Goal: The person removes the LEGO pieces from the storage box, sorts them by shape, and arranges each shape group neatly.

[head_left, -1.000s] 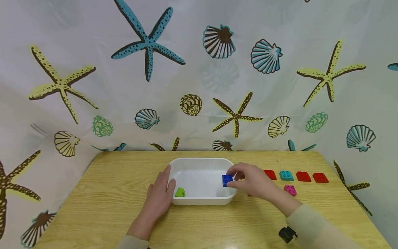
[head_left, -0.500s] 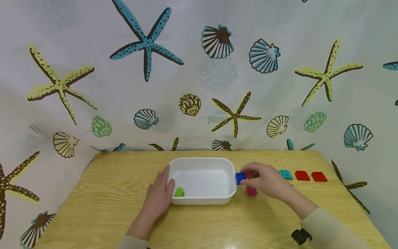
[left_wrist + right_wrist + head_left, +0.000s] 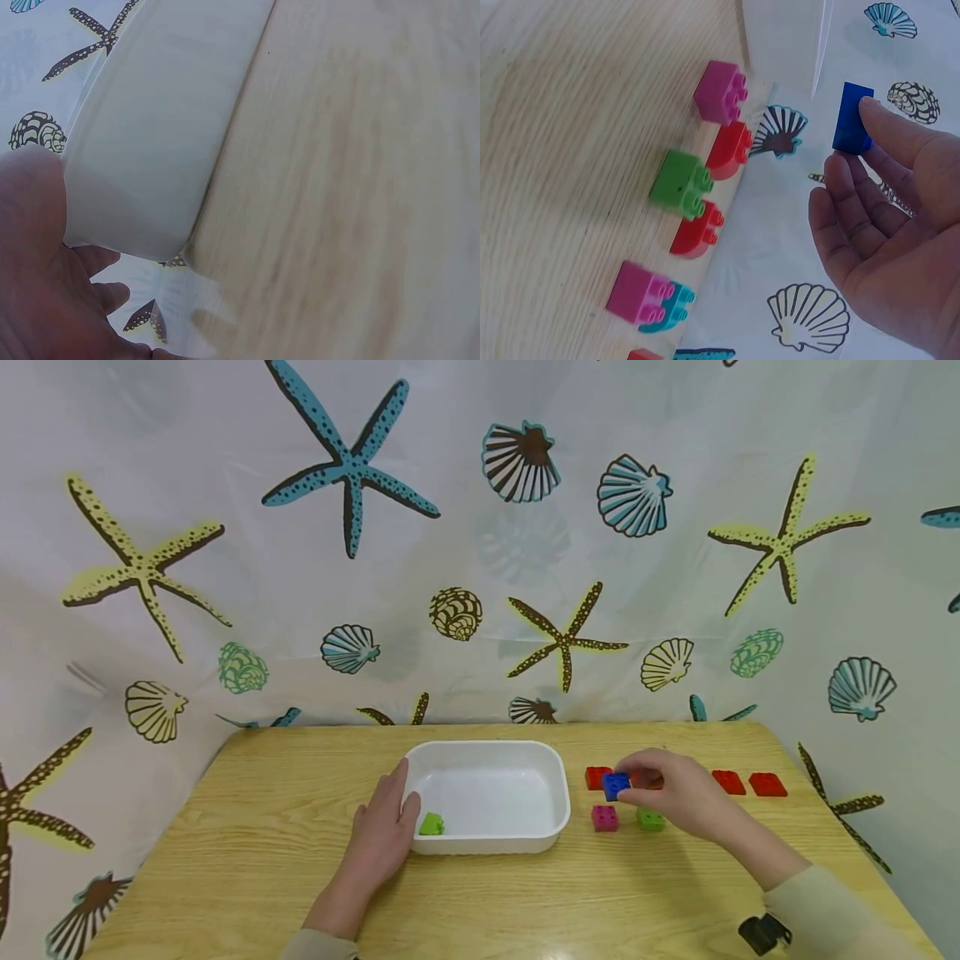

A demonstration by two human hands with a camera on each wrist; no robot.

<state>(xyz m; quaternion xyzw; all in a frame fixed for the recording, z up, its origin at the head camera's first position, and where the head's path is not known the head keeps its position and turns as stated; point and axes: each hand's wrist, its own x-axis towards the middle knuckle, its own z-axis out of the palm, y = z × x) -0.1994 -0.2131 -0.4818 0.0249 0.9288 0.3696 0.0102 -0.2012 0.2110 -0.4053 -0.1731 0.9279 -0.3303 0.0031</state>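
Observation:
A white plastic tray (image 3: 487, 843) stands mid-table. My left hand (image 3: 381, 835) rests along its left end, fingers mostly straight and thumb at the rim; the left wrist view shows the thumb side touching the tray's outer wall (image 3: 150, 127). Inside, at the near left corner, lies a lime green toy brick (image 3: 431, 825). My right hand (image 3: 678, 789) pinches a blue building brick (image 3: 617, 787) between thumb and fingers, raised above the table to the tray's right. The right wrist view shows the blue brick (image 3: 849, 120) edge-on at the fingertips.
Red bricks (image 3: 597, 777) form a back row, with a teal brick (image 3: 667, 309) among them. Nearer me are a pink brick (image 3: 604, 818), a green brick (image 3: 650, 819) and another pink brick (image 3: 635, 291). A patterned curtain (image 3: 480, 552) borders the table.
My right hand has carried the blue brick from over the tray's right end rightward, past the rim and above the loose bricks. The left hand stays at the tray.

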